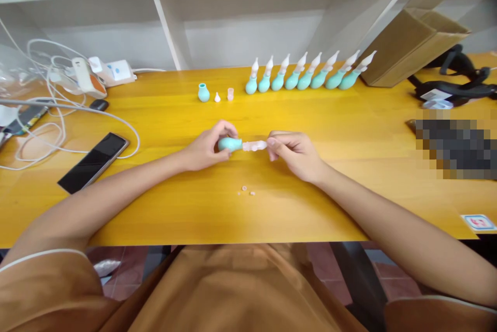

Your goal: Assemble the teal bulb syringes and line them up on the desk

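Near the middle of the table, my left hand (205, 149) has its fingers curled round a teal rubber squeeze bulb (229, 144), its neck facing right. A translucent pink nozzle piece (254, 146) lines up with that neck and meets it; how far it sits inside cannot be made out. My right hand (297, 153) pinches the far end of this nozzle between thumb and fingers. Bulb and nozzle resemble a nasal aspirator. Closer to me lie tiny pink parts, among them a small ring (244, 188) and a little plug-like piece (252, 193).
Behind my hands stand a loose teal bulb (204, 92), a small white tip (217, 97) and a pink cup-like part (230, 94). Several assembled aspirators (304, 81) form a row. A phone (93, 162) and white cables (62, 130) lie left; a cardboard box (413, 44) stands right.
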The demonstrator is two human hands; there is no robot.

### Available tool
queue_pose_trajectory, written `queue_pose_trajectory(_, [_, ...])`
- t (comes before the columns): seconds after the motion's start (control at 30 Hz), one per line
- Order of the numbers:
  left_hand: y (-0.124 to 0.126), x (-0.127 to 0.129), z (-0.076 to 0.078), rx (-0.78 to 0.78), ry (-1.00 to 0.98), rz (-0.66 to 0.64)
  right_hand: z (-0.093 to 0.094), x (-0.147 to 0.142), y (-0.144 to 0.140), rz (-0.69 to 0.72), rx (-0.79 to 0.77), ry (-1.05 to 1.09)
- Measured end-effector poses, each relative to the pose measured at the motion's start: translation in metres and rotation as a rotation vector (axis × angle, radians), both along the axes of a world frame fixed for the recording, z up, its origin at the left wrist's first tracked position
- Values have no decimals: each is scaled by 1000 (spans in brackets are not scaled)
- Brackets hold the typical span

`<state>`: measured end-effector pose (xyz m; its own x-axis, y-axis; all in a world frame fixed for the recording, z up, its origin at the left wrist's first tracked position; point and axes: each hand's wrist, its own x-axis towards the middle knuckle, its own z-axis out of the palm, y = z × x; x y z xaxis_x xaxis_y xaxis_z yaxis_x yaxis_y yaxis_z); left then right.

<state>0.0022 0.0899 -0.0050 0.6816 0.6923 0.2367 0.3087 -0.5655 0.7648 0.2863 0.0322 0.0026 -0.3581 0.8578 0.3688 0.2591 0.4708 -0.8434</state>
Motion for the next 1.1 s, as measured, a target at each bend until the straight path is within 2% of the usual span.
queue_pose_trajectory(0.17, [-12,2,3,60,95,-8,-4,-1,1,13,4,-89])
queue_pose_trajectory(0.4, [-10,8,6,48,52,13,-8,-1,1,76,48,-142])
queue_pose_trajectory(0.53, [-10,9,5,99,61,9,-10,-2,0,108,64,-173])
queue_pose_trajectory(0.77, [-11,7,3,59,31,57,-11,-1,0,180,38,-192])
queue_pose_trajectory(0.97, [-12,7,6,51,34,134,-17,-3,-4,116,-119,-130])
queue_pose_trajectory(1.1, [-12,8,7,74,35,145,-21,-4,-5,115,-103,-105])
